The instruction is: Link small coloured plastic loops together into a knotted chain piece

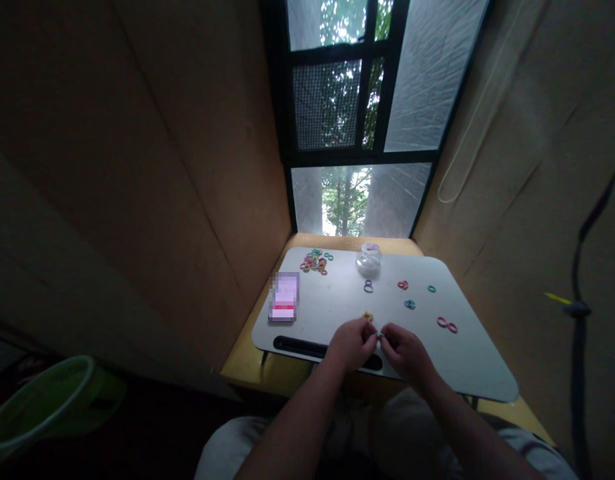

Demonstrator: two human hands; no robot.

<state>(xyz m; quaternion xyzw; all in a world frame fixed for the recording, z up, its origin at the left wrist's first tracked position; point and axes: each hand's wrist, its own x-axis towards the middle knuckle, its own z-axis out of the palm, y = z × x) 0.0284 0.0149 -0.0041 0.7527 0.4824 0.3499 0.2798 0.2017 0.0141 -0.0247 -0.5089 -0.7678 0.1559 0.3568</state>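
Hands meet over the near edge of a white desk (332,300), the left hand (355,343) and the right hand (405,350) both with curled fingers, pinching a small greenish band (381,335) between their fingertips. The band is mostly hidden by the fingers, so its full shape cannot be told. Just beyond the left hand lie yellow bands (367,316), partly covered by it.

Farther out on the desk, other small bands lie in separate spots: purple bands (368,287) in front of a clear jar (369,261), red bands (402,285) to the right of them, blue bands (409,305) a little nearer, and a green band (431,289) to the right of the red ones. Pink bands (447,325) lie side by side nearer the right edge. A mixed-colour pile (315,262) spreads over the far left corner, and a device with a lit, pixelated screen (284,297) lies nearer along the left edge.

A dark slot (302,346) runs along the near edge, partly behind the left hand. The desk stands on short legs on a yellowish wooden ledge (242,357) below a dark-framed window (360,160). At lower left is a green basket (95,400).
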